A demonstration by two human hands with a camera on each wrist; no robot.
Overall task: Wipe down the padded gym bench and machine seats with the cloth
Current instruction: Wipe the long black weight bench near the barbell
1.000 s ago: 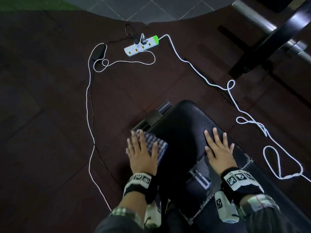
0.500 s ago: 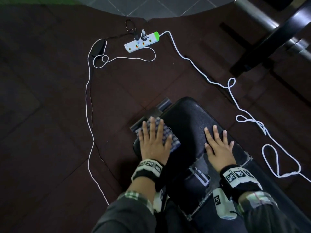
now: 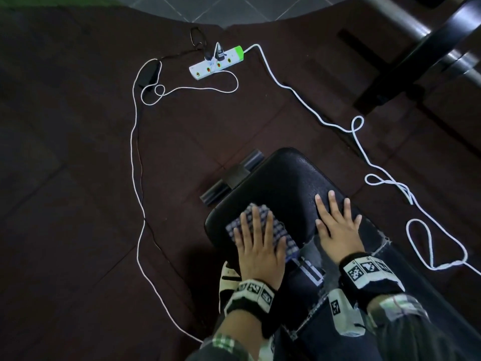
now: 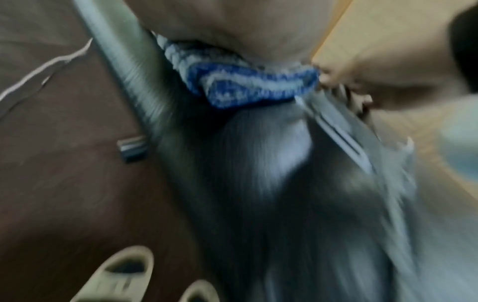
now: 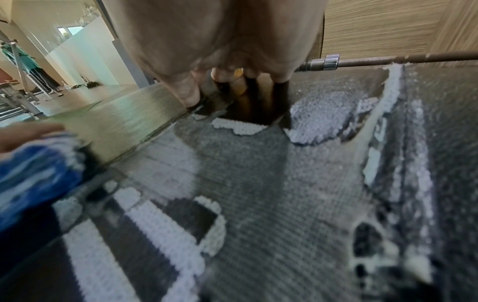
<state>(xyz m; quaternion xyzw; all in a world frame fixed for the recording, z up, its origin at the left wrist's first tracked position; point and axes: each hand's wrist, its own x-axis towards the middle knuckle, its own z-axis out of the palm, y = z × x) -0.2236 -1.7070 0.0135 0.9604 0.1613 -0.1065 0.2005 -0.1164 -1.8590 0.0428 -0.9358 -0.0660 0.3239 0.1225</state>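
Observation:
The black padded bench (image 3: 286, 183) runs from the lower right up to the middle of the head view. A folded blue-and-white checked cloth (image 3: 282, 234) lies on the pad's near-left part. My left hand (image 3: 256, 230) presses flat on it with straight, spread fingers. The left wrist view is blurred and shows the cloth (image 4: 248, 85) under the palm (image 4: 232, 26). My right hand (image 3: 337, 225) rests flat on the pad to the cloth's right, fingers spread, holding nothing. Its wrist view shows the fingers (image 5: 191, 92) on the worn, torn upholstery (image 5: 258, 183).
A white power strip (image 3: 217, 63) lies on the dark floor ahead. White cables loop to the left (image 3: 136, 152) and right (image 3: 364, 157) of the bench. The bench's foot bar (image 3: 231, 177) sticks out at the left. A black machine frame (image 3: 429, 48) crosses the top right. Sandals (image 4: 116, 273) stand beside the bench.
My left hand has slid the cloth from the pad's left edge, first forward, then right and back onto the pad. The right hand has stayed put.

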